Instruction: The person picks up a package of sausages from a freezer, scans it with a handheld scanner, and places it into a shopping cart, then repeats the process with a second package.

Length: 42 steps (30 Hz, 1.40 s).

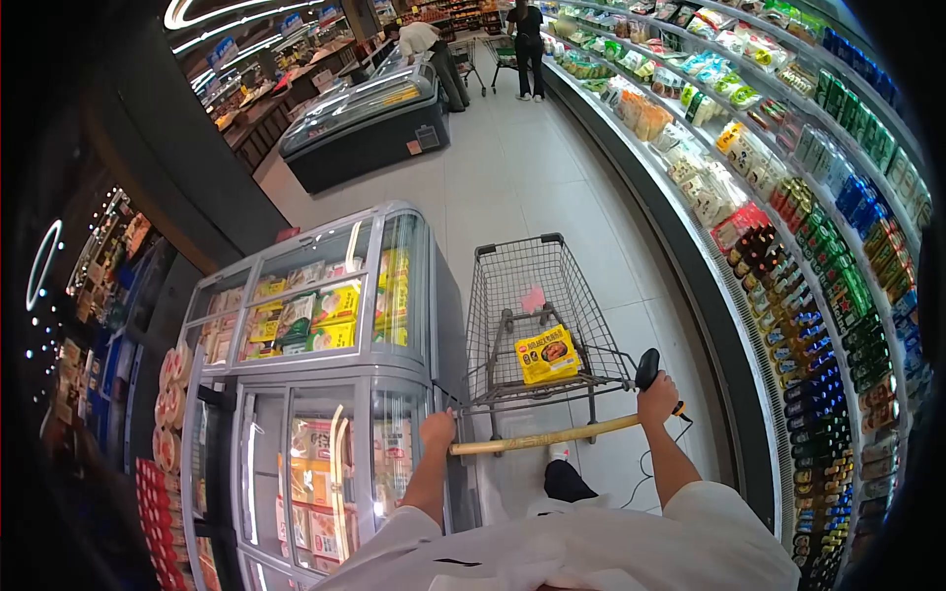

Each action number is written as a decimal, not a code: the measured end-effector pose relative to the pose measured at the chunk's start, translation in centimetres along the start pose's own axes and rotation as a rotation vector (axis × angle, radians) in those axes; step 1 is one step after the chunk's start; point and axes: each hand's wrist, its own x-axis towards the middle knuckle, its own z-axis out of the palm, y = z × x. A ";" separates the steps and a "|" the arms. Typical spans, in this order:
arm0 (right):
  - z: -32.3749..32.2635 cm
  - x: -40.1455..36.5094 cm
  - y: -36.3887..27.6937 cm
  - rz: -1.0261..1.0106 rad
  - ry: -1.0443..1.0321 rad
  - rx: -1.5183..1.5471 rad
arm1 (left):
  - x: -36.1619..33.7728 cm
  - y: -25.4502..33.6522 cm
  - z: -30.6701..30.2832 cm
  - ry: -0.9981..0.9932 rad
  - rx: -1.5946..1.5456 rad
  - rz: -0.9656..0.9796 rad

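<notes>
A wire shopping cart (pixel 493 286) stands in front of me, with a yellow packet of frozen food (pixel 547 355) lying in it. Its yellow handle bar (pixel 542 436) runs across between my hands. My left hand (pixel 439 430) is closed at the bar's left end, close to the freezer. At the right end, my right hand (pixel 658 399) is closed around the cart's handle. A rounded black object (pixel 647 368) sticks up beside that hand, and a thin dark cable (pixel 645 468) hangs below. The fingertips of both hands are largely hidden.
A glass-fronted freezer (pixel 406 369) with packaged food stands close on the left. Along the right runs a lit refrigerated shelf (pixel 690 187) of bags, bottles and cans. Ahead, a chest freezer (pixel 370 123), one person leaning (pixel 424 44) and another person (pixel 527 49) near carts flank the tiled aisle (pixel 522 187).
</notes>
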 end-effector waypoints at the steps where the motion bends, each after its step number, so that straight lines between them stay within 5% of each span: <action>1: 0.6 1.8 -1.5 -0.004 -0.019 0.004 | 1.8 0.6 -0.5 0.007 -0.019 -0.013; 33: 23.9 57.4 -48.3 -0.093 -0.026 -0.015 | 70.6 14.2 -19.8 0.039 -0.014 -0.049; 42: 32.6 78.1 -66.5 -0.248 -0.048 0.017 | 92.7 18.1 -25.3 0.102 -0.043 -0.046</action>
